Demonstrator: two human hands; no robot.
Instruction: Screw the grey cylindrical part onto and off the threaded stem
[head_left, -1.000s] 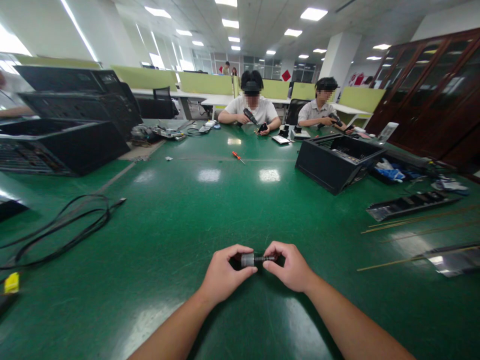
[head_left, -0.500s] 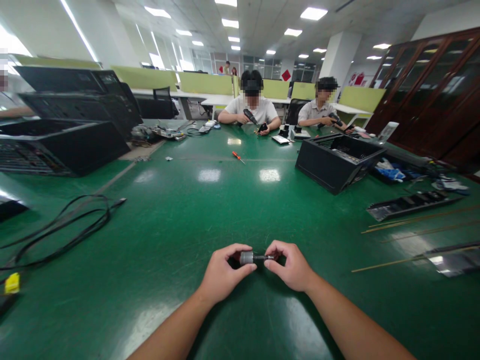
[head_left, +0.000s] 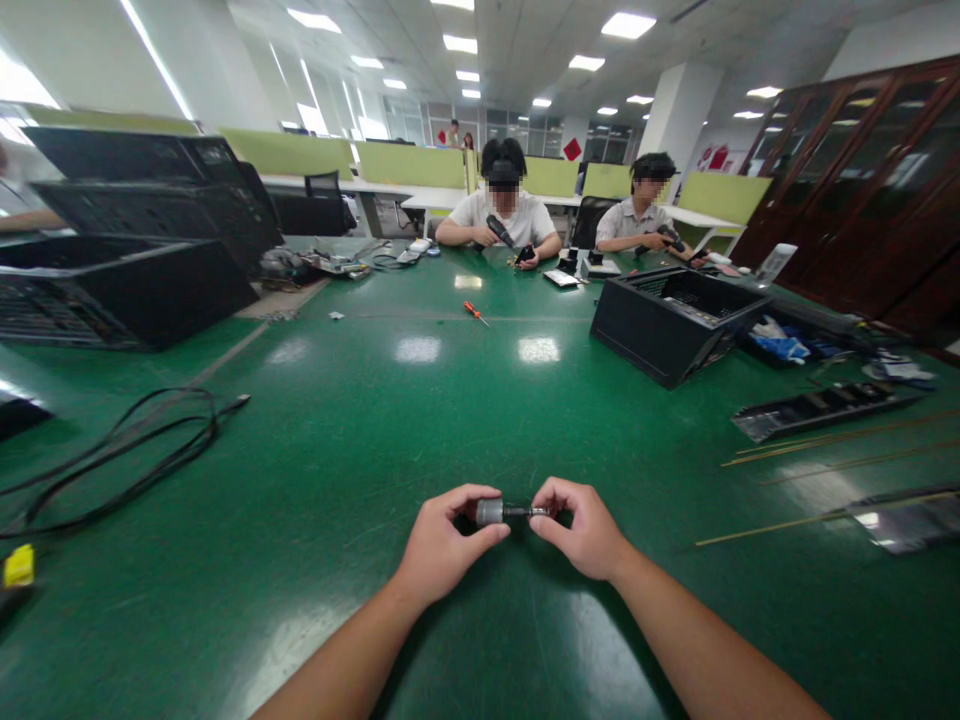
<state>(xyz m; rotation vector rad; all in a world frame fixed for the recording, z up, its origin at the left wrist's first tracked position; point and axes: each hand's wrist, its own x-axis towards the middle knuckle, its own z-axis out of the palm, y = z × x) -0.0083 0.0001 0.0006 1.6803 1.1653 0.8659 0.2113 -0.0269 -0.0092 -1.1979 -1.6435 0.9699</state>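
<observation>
2 hands (head_left: 441,552) (head_left: 589,537) hold grey shafted cyl. (head_left: 491,512)

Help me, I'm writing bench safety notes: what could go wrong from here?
The left hand holds the grey cylinder and the right hand the thin shaft, each in a fingertip grip that might slip, letting the cylinder roll across the glossy tabletop. The nearest yellowish rod by the right forearm might get brushed aside.

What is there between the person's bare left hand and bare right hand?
In the head view, a grey cylindrical piece with a thin dark shaft bridges the gap: the left hand holds the piece, the right hand the shaft's far end.
</observation>
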